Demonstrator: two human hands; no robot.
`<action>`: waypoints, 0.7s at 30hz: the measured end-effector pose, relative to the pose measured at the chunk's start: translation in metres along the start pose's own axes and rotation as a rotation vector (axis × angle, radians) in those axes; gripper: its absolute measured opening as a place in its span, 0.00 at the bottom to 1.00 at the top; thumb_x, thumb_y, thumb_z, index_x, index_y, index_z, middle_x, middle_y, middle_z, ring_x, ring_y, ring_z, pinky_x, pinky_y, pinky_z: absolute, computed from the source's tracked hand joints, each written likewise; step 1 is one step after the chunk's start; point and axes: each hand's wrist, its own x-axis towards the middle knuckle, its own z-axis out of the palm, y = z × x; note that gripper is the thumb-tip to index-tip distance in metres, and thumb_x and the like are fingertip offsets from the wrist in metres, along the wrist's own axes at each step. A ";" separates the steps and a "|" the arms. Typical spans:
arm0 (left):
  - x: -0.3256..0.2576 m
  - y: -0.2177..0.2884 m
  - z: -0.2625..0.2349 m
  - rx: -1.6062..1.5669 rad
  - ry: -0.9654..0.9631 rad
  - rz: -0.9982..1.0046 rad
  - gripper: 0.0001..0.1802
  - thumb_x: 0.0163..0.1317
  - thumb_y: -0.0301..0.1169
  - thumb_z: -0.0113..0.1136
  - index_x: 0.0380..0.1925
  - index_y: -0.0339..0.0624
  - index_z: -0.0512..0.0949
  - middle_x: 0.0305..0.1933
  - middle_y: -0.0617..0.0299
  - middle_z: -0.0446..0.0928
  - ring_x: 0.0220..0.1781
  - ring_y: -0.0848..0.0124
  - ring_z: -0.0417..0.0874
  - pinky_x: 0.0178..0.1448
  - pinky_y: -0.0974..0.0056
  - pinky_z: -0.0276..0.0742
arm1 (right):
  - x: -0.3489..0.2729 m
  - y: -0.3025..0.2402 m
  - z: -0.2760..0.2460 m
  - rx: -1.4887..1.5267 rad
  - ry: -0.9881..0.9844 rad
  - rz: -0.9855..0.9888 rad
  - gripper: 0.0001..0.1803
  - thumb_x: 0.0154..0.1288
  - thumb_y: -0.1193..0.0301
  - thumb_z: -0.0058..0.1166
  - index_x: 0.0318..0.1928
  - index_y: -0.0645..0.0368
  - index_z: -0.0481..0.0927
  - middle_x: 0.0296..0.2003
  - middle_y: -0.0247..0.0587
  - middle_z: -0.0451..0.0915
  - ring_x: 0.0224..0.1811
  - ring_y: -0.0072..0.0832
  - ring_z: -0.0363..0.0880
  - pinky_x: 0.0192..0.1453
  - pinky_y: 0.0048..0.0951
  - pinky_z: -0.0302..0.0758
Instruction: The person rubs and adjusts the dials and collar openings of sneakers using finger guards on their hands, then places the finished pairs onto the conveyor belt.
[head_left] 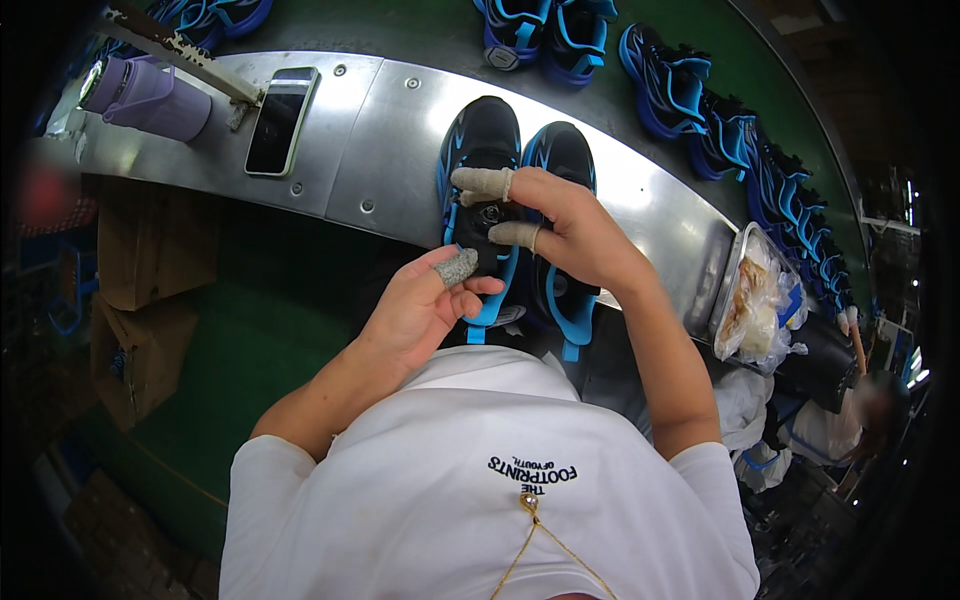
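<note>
A pair of black and blue sneakers lies before me, toes pointing away, heels over the bench's near edge. Above the left sneaker (pixel 482 128), my right hand (pixel 575 225) reaches across with its fingers apart, beige covers on the fingertips and thumb. A round dial shows between them on the tongue. My left hand (pixel 420 305) is curled beside that sneaker's collar, a grey wrap on one digit. Its wrapped tip touches the shoe's side; whatever it pinches is hidden. Partly under my right hand sits the right sneaker (pixel 562 150).
The curved metal bench (pixel 400 130) carries a phone (pixel 282 120) and a lilac tumbler (pixel 160 98) at left. A tray (pixel 735 290) with plastic-wrapped bits stands at right. More sneakers (pixel 660 80) line the green surface beyond. Cardboard boxes (pixel 150 245) stand at lower left.
</note>
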 end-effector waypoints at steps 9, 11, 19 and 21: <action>0.002 -0.004 -0.001 0.011 -0.017 0.040 0.14 0.73 0.30 0.45 0.52 0.33 0.71 0.48 0.49 0.79 0.41 0.69 0.81 0.42 0.69 0.78 | -0.007 -0.006 0.029 -0.314 0.307 -0.004 0.19 0.51 0.74 0.65 0.46 0.54 0.82 0.30 0.38 0.74 0.36 0.36 0.73 0.41 0.34 0.72; -0.002 0.005 0.007 0.054 -0.008 0.015 0.14 0.73 0.30 0.45 0.52 0.32 0.71 0.49 0.50 0.78 0.44 0.68 0.81 0.42 0.69 0.78 | -0.006 -0.008 0.022 -0.295 0.277 0.019 0.22 0.51 0.75 0.65 0.50 0.54 0.81 0.32 0.39 0.76 0.38 0.37 0.74 0.44 0.34 0.73; 0.001 -0.008 0.003 0.041 -0.010 0.038 0.15 0.73 0.29 0.43 0.52 0.30 0.71 0.50 0.49 0.78 0.47 0.66 0.82 0.44 0.69 0.79 | -0.008 -0.004 0.026 -0.213 0.188 0.018 0.24 0.52 0.78 0.63 0.52 0.53 0.81 0.35 0.39 0.78 0.40 0.34 0.75 0.49 0.33 0.73; 0.003 -0.009 0.001 0.046 -0.024 0.081 0.16 0.72 0.29 0.42 0.54 0.29 0.70 0.51 0.48 0.77 0.48 0.65 0.82 0.45 0.68 0.79 | -0.007 -0.004 0.040 -0.337 0.296 -0.009 0.21 0.51 0.77 0.64 0.49 0.54 0.82 0.34 0.39 0.77 0.39 0.35 0.74 0.47 0.33 0.73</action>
